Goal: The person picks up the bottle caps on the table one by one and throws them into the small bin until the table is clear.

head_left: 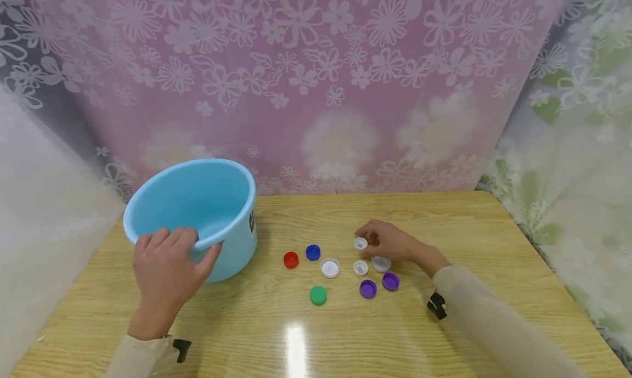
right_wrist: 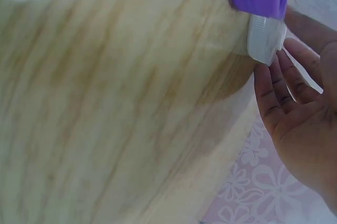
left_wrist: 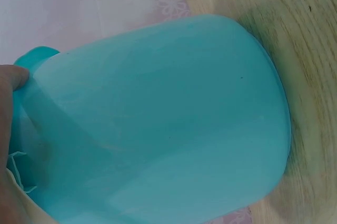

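Observation:
My left hand grips the near rim of a light blue plastic bucket, fingers over the edge and thumb along the outside. The left wrist view shows the bucket's outer wall and, at its edge, part of the hand. On the table's right half, my right hand pinches a white bottle cap between thumb and fingers. Beside that hand lie another white cap, a white cap with a printed mark and two purple caps.
Between the bucket and the right hand, a red cap, a blue cap, a larger white cap and a green cap lie on the wooden table. A pink floral curtain hangs behind the far edge.

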The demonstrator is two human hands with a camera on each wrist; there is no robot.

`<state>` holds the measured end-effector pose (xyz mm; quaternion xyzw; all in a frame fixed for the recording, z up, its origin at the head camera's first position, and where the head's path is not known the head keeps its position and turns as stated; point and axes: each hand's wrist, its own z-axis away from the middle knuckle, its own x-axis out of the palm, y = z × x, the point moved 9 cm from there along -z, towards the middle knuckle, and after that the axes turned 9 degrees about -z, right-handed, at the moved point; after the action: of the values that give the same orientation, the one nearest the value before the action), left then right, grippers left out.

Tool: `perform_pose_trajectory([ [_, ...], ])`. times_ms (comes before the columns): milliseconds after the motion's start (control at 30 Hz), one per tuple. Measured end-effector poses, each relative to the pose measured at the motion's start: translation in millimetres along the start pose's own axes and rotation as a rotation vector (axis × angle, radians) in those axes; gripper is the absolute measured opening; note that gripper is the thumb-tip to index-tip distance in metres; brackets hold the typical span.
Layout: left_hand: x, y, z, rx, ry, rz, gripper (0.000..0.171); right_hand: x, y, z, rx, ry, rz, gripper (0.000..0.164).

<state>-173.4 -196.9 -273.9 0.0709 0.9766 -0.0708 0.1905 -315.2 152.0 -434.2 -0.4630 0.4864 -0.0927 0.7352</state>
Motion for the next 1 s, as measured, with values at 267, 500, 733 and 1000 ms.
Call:
perform_pose_trajectory([
  [267,0.0,-0.2,0.2,-0.001,0.001,0.003,0.045,1.0,2.9,0.2,0.011,0.019,0.018,0.034],
  [500,0.6,-1.5,1.9,-0.001,-0.003,-0.006,0.046,-1.3,1.2,1.9,-0.017,0.04,0.024,0.034],
  [733,0.9,-2.0,2.0,0.004,-0.001,-0.012,0.044,-2.0,1.4,2.0,-0.013,0.058,0.028,0.035],
  [1000,0.2,-2.2,1.1,0.004,-0.007,-0.008,0.044,-14.7,-12.3,-0.9,-0.067,0.151,0.042,0.038],
])
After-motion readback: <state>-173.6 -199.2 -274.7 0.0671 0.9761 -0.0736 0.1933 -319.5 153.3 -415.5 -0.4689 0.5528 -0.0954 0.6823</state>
